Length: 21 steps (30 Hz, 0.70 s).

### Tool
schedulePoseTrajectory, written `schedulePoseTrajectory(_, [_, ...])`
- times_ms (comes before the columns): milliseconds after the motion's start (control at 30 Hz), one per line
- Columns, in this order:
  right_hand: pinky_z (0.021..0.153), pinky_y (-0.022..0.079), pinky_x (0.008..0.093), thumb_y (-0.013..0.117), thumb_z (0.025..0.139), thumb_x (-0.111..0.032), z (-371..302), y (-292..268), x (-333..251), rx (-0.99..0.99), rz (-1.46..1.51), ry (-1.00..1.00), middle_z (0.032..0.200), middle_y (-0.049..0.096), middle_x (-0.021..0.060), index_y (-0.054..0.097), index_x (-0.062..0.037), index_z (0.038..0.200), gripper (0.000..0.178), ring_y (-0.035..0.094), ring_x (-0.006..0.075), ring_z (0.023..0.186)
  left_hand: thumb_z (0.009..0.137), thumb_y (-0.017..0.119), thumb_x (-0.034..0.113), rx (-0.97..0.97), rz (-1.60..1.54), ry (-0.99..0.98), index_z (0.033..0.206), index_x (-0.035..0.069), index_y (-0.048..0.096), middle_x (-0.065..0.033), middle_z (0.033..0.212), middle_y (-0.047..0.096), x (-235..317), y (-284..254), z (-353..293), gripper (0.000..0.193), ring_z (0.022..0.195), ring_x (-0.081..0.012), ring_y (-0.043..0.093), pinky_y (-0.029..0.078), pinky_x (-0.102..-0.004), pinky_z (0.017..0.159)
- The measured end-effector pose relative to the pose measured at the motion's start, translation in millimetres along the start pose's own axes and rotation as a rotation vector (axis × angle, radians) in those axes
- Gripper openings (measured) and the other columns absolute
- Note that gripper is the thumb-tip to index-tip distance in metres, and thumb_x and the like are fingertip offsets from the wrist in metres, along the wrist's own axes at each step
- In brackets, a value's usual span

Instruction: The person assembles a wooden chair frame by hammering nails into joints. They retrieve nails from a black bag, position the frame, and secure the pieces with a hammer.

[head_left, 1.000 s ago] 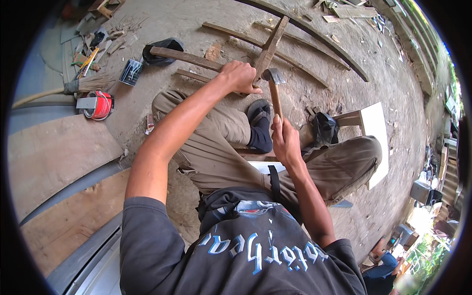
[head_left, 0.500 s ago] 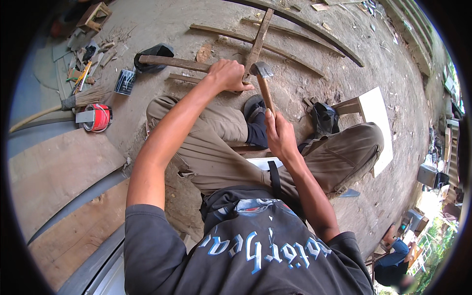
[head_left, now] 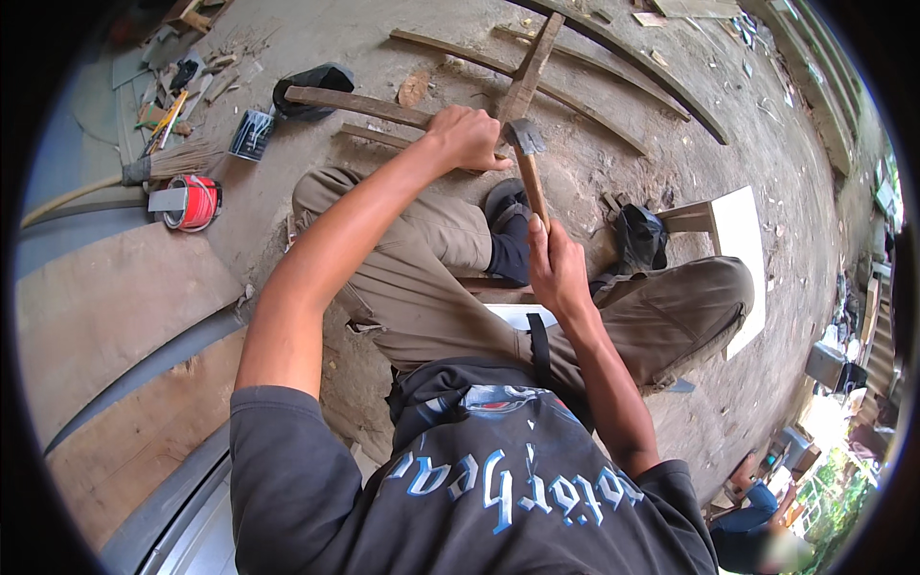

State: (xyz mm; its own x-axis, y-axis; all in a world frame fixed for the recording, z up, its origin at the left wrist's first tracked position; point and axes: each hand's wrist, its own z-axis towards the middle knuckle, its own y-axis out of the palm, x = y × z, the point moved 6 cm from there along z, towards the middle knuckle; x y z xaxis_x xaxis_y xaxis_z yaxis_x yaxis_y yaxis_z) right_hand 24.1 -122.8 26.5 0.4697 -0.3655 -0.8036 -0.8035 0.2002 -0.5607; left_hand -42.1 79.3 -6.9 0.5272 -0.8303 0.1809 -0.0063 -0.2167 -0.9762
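My left hand (head_left: 469, 140) is closed around a brown wooden slat (head_left: 359, 103) beside the crosspiece of a wooden frame, thumb pointing right. What lies beneath the fingers is hidden. My right hand (head_left: 558, 265) grips the wooden handle of a hammer (head_left: 533, 177), thumb laid along it. The dark metal hammer head is close to the near end of the crosspiece (head_left: 530, 72), just right of my left hand; I cannot tell whether they touch. Several thin slats (head_left: 575, 96) cross or lie beside that piece on the ground.
A white-topped wooden stool (head_left: 733, 240) lies tipped by my right knee. To the left are a red container (head_left: 196, 203), a broom (head_left: 158, 165), a dark tin (head_left: 251, 134), a black bag (head_left: 316, 88) and plywood sheets (head_left: 125, 273). Another person (head_left: 752, 513) sits at the lower right.
The view has shifted a little, so the frame appears farther right and higher. Relative to the crosspiece, the hammer head is slightly nearer to me. Both hands keep their grips.
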Motion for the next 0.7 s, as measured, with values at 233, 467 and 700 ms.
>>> schedulePoseTrajectory(233, [0.048, 0.039, 0.0351, 0.042, 0.104, -0.034, -10, -15, -27, 0.053, -0.053, -0.115, 0.055, 0.051, 0.0106, 0.054, 0.0018, 0.085, 0.043, 0.050, 0.0176, 0.049, 0.072, 0.069, 0.061, -0.059, 0.015, -0.032, 0.072, 0.002, 0.072, -0.0165, 0.070, 0.069, -6, 10, 3, 0.059, 0.068, -0.0323, 0.070, 0.058, -0.0430, 0.063])
schedulePoseTrajectory(467, [0.047, 0.038, 0.0488, 0.044, 0.102, -0.028, -12, -6, -25, 0.083, -0.032, -0.176, 0.058, 0.051, 0.0270, 0.044, 0.0024, 0.084, 0.035, 0.055, 0.0499, 0.057, 0.073, 0.070, 0.060, -0.043, 0.003, -0.010, 0.072, 0.003, 0.071, -0.0136, 0.069, 0.069, -2, 11, 2, 0.057, 0.063, -0.0271, 0.068, 0.057, -0.0407, 0.058])
schedulePoseTrajectory(700, [0.050, 0.041, 0.0414, 0.043, 0.103, -0.030, -14, -6, -22, 0.065, -0.013, -0.109, 0.059, 0.054, 0.0198, 0.052, 0.0025, 0.085, 0.038, 0.058, 0.0360, 0.053, 0.072, 0.069, 0.061, -0.108, 0.032, -0.051, 0.077, 0.003, 0.073, -0.0145, 0.076, 0.071, -4, 11, 5, 0.058, 0.071, -0.0304, 0.070, 0.058, -0.0419, 0.067])
